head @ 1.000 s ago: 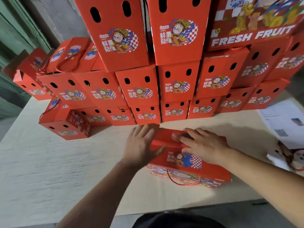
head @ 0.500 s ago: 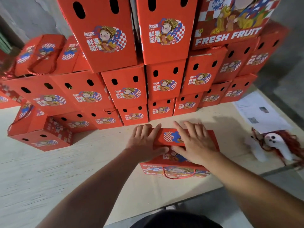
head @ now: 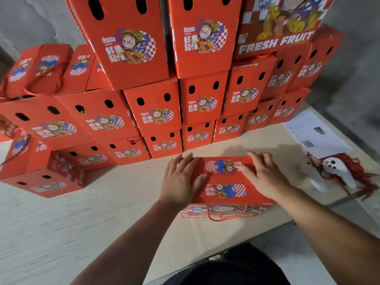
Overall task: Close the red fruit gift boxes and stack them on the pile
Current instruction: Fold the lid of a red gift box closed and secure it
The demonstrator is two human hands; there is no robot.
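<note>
A flat red cardboard fruit gift box with a red cord handle, blue-and-white checkered cartoon prints and Chinese characters lies near the 6 o'clock edge of the pale wooden table. The left hand lies flat on its 9 o'clock end and the right hand on its 3 o'clock end, fingers straight, gripping nothing. Toward 12 o'clock stands the pile of red boxes, fronts reading "GOOD LUCK", one "FRESH FRUIT"; printed paper sheets lie at 2 o'clock.
</note>
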